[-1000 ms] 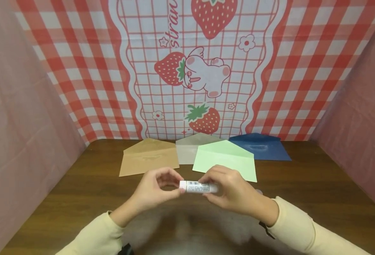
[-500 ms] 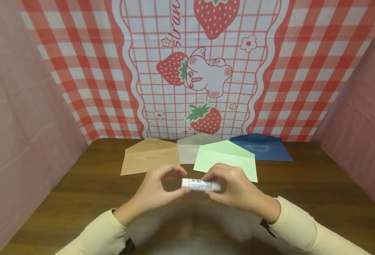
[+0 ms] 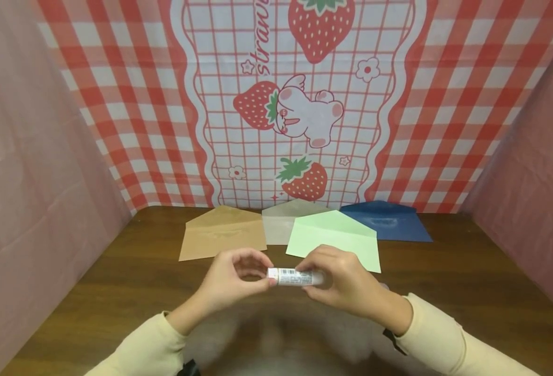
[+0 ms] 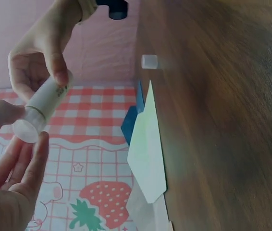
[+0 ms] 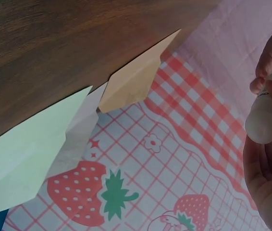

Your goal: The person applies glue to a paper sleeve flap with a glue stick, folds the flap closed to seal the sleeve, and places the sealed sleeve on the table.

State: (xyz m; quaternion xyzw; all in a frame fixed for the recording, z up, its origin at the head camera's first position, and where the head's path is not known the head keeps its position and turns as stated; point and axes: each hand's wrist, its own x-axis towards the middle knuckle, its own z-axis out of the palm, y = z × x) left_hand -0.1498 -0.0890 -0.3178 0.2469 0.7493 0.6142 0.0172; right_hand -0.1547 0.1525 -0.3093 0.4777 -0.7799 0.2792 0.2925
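A white glue stick [image 3: 289,277] with a printed label and barcode is held level above the table, in front of the envelopes. My left hand [image 3: 231,277] pinches its left end, the knob, between thumb and fingertips. Around the other part of the tube, my right hand [image 3: 339,274] grips with thumb and fingers, partly covering that end in the head view. A small translucent cap [image 4: 149,61] lies apart on the table in the left wrist view. Beyond the hands, a light green envelope [image 3: 334,237] lies nearest, its flap spread out.
Further envelopes lie with flaps spread along the table's back: brown [image 3: 224,235], grey [image 3: 276,227] and blue [image 3: 393,224]. Shiny smears show on the brown and blue ones. A checked strawberry cloth [image 3: 299,104] hangs behind the wooden table [image 3: 93,308], with pink cloth at both sides.
Both hands stay around the glue stick, shifting only slightly. My left fingertips stood a little off the knob half a second ago and now touch it again. The envelopes lie unmoved.
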